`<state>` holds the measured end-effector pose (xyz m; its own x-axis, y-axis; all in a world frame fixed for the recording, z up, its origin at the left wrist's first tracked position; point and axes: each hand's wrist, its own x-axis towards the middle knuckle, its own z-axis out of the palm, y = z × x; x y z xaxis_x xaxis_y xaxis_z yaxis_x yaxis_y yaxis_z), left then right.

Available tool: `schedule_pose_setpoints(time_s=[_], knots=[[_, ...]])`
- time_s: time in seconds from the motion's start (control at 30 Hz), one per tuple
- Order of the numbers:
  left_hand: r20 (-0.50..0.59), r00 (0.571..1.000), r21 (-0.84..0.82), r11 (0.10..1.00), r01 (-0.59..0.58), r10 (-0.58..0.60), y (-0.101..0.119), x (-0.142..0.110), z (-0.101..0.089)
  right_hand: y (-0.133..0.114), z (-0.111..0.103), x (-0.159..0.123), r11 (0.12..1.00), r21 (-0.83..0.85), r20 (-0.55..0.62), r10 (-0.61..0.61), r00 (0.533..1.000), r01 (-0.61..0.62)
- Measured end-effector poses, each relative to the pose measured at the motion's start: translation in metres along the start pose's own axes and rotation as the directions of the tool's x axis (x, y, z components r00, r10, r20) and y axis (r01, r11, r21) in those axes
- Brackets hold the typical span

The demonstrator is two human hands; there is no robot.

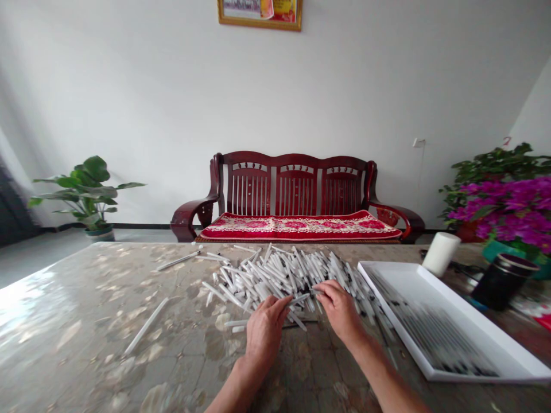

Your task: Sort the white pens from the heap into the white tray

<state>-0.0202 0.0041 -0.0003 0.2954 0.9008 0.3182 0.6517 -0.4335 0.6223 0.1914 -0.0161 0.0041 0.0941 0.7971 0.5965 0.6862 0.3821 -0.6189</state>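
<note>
- Currently, the slim piece (300, 299) is lying between both hands, left of the white tray (451, 301), its long axis running roughly crosswise, the right end pointing trayward and slightly away from the person.
- The left hand (263, 327) is pinching one end, fingers nearly closed; the right hand (340, 312) is closing thumb and fingers around the other, sitting nearer the tray.
- The heap of whitish tubes (262, 272) is spreading over the desk (189, 350) left of the tray, just beyond the hands.
- Inside the tray, thin dark-tipped rods (434, 321) are lying side by side, slanting like its long walls.
- Fingers are hiding both ends of the slim piece; whether it is one part or two meeting is staying unclear. Blur is softening the rods' tips, and the frame is cutting off both forearms.
</note>
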Motion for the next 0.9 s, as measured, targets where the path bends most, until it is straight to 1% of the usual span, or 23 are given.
schedule_pose_setpoints(time_s=[0.1, 0.23, 0.47, 0.57, 0.67, 0.77, 0.83, 0.9], knots=[[0.004, 1.0, 0.017, 1.0, -0.018, 0.018, 0.0, -0.001, 0.0, 0.0, 0.003, -0.002, 0.999, -0.01, 0.025, -0.044, 0.999, 0.044], [0.009, 1.0, 0.021, 1.0, -0.024, 0.024, 0.0, 0.0, 0.001, 0.0, 0.005, -0.004, 0.997, -0.035, 0.052, -0.06, 0.997, 0.062], [0.02, 0.997, 0.03, 0.997, -0.071, 0.07, 0.0, 0.001, -0.001, -0.002, 0.005, -0.006, 0.991, 0.039, 0.119, -0.131, 0.984, 0.127], [0.012, 0.995, 0.029, 0.994, -0.104, 0.103, 0.0, 0.001, -0.002, -0.003, 0.004, -0.006, 0.991, 0.056, 0.15, -0.125, 0.981, 0.118], [0.015, 0.989, 0.05, 0.988, -0.149, 0.148, 0.001, 0.001, -0.004, -0.006, 0.002, -0.004, 0.996, 0.071, 0.194, -0.065, 0.979, 0.052], [0.044, 0.977, 0.127, 0.969, -0.214, 0.21, 0.001, 0.002, -0.007, -0.009, -0.002, -0.002, 0.994, 0.097, 0.255, 0.024, 0.967, -0.05], [0.065, 0.966, 0.174, 0.95, -0.259, 0.252, 0.0, 0.002, -0.009, -0.01, -0.004, -0.001, 0.981, 0.125, 0.314, 0.103, 0.944, -0.148], [0.082, 0.954, 0.199, 0.933, -0.3, 0.289, -0.002, 0.001, -0.009, -0.01, -0.005, -0.001, 0.95, 0.156, 0.382, 0.194, 0.904, -0.269]])
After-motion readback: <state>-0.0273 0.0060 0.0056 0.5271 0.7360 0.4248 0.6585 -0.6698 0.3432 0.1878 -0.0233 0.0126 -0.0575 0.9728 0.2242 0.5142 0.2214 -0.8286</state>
